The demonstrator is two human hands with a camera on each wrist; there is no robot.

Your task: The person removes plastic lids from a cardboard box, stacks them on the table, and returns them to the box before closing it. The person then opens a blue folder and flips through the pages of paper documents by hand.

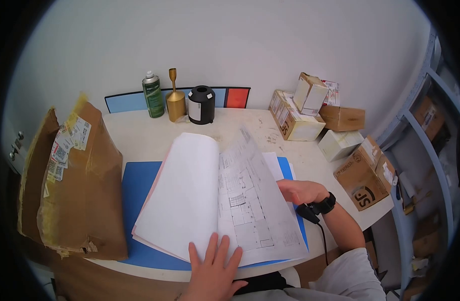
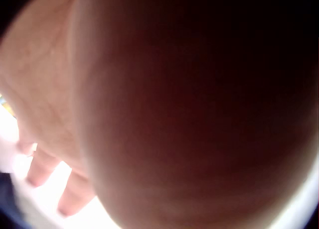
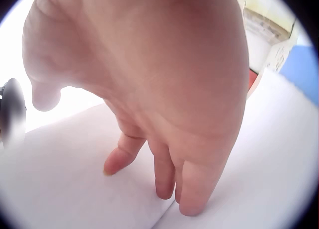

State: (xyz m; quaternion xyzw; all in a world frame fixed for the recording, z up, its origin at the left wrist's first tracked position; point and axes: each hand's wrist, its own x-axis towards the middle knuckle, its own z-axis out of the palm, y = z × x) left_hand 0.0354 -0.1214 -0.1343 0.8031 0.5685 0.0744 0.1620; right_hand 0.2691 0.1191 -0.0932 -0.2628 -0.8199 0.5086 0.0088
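Observation:
A stack of large paper sheets (image 1: 187, 185) lies spread open, a blank white page curving over on the left. On the right is a sheet printed with a floor plan (image 1: 247, 205), its upper part raised. My left hand (image 1: 215, 268) rests with spread fingers on the near edge, by the fold. At the plan's right side is my right hand (image 1: 305, 191), its fingers partly hidden behind the sheet in the head view. In the right wrist view those fingers (image 3: 194, 189) are straight and point down at white paper, thumb apart. The left palm (image 2: 45, 89) fills much of its wrist view.
A blue folder (image 1: 137, 200) lies beneath the papers. A large taped carton (image 1: 89, 185) stands at left. Along the back are a green spray can (image 1: 153, 95), a gold candlestick (image 1: 176, 105) and a black cylinder (image 1: 201, 105). Several small boxes (image 1: 300, 123) sit at right.

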